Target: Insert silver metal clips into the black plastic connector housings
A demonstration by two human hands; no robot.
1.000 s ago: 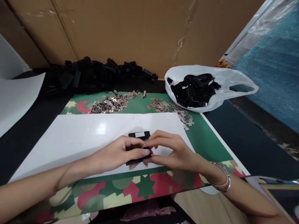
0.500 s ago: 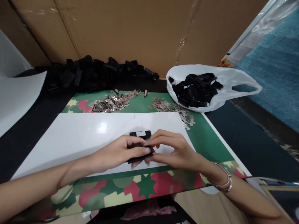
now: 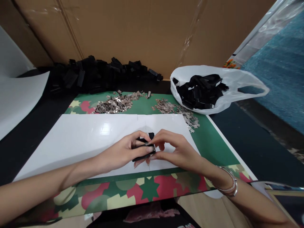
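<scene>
My left hand is wrapped around a small black plastic piece, thumb on top and fingertips showing beneath. At the right end of that piece, my right hand pinches with thumb and index finger; whether a small part sits between those fingertips is hidden. Just behind the fingers, a second black plastic piece with a whitish patch is partly covered by my left hand. Under both hands lies a white sheet.
Small metal pieces form a left pile and a right pile on the green mat. Behind them, black plastic parts are heaped along the cardboard wall. A white plastic bag of black parts stands right.
The held black piece has risen slightly and tilted. My left index finger now reaches over the rear black piece. My right hand stays at the right end.
</scene>
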